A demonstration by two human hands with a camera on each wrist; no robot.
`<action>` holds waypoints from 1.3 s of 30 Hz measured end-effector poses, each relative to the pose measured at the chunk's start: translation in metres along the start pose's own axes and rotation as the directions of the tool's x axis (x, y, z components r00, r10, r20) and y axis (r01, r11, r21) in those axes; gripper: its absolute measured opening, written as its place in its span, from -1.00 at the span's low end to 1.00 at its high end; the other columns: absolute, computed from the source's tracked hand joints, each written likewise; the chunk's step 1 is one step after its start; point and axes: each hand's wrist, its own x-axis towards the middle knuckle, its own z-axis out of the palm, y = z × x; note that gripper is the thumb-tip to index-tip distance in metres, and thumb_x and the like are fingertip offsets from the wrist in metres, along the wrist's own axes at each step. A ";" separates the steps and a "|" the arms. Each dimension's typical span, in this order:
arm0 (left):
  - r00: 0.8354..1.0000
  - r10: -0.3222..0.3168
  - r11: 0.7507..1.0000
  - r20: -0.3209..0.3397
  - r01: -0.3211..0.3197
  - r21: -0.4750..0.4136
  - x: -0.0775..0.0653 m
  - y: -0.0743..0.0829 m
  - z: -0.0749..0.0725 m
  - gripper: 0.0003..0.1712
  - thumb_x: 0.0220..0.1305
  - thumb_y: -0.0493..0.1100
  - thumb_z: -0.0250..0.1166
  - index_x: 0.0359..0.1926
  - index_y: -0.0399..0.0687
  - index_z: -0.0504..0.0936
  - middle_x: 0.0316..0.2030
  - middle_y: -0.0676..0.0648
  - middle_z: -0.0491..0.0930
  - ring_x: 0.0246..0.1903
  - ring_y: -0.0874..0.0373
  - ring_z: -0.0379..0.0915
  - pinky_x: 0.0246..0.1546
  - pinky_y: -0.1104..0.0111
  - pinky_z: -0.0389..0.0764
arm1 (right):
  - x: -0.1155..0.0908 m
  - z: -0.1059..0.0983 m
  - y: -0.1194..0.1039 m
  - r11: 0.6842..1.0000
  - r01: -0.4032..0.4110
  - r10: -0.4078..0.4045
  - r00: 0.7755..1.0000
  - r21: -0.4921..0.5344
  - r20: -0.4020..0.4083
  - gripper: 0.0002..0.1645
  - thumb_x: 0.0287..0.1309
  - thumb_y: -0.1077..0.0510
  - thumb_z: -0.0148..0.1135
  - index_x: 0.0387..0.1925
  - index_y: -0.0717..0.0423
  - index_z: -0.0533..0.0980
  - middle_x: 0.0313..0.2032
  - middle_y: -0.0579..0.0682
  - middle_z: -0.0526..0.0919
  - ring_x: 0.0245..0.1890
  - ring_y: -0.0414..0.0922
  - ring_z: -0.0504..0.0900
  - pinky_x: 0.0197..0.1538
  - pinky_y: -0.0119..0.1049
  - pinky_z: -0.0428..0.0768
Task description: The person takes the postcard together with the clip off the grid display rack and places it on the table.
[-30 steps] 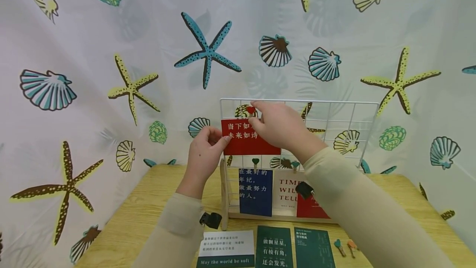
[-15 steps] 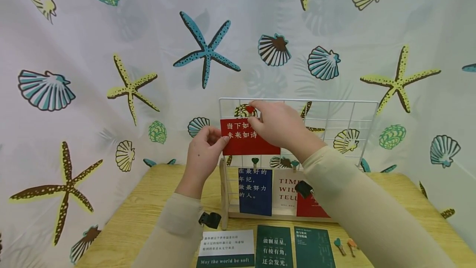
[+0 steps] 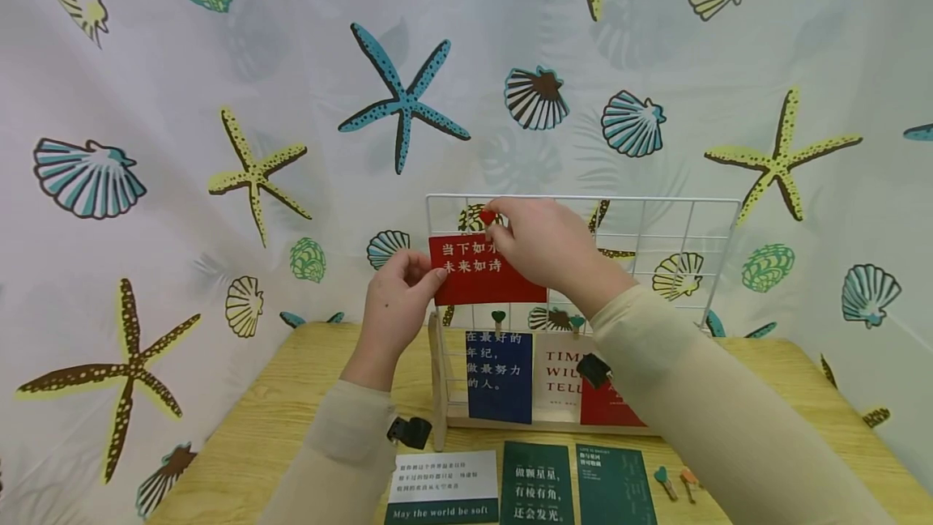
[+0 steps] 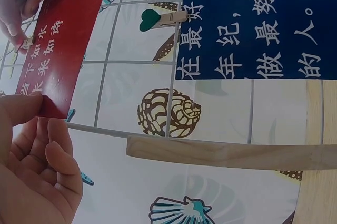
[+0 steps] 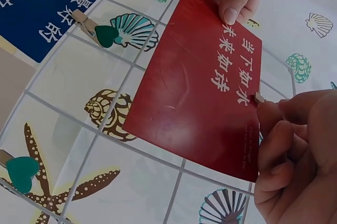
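A red card (image 3: 474, 288) with white characters lies against the upper left of the white wire grid (image 3: 656, 199). My left hand (image 3: 394, 302) pinches its left edge between thumb and fingers. At the card's top edge, my right hand (image 3: 550, 241) pinches a small wooden clothespin with a red heart (image 3: 487, 218). In the right wrist view, the peg's wooden tip (image 5: 259, 98) sits right at the card's edge. Below hangs a blue card (image 4: 258, 23), clipped to the grid by a green-heart clothespin (image 4: 158, 20).
A cream card (image 3: 560, 371) and another red card (image 3: 608, 407) stand lower on the rack, above its wooden base (image 3: 554, 426). On the table in front lie a white-and-green card (image 3: 445, 476), two dark green cards (image 3: 537, 480) and two loose clothespins (image 3: 666, 483).
Both hands stay almost in place at the red card. The right fingers have shifted slightly, so more of the card's top line of characters shows beside them.
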 end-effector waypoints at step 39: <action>1.000 0.021 1.000 0.003 -0.021 0.006 0.000 -0.003 -0.006 -0.78 0.44 -0.03 0.29 -0.09 -0.05 0.53 -0.25 -0.10 0.55 -0.18 0.00 0.43 -0.14 0.16 0.49 | -0.005 0.003 -0.007 1.000 -0.019 0.019 0.993 0.001 -0.112 -0.78 0.44 -0.03 0.19 -0.01 -0.15 0.65 -0.26 -0.14 0.74 -0.43 -0.17 0.58 -0.33 -0.25 0.57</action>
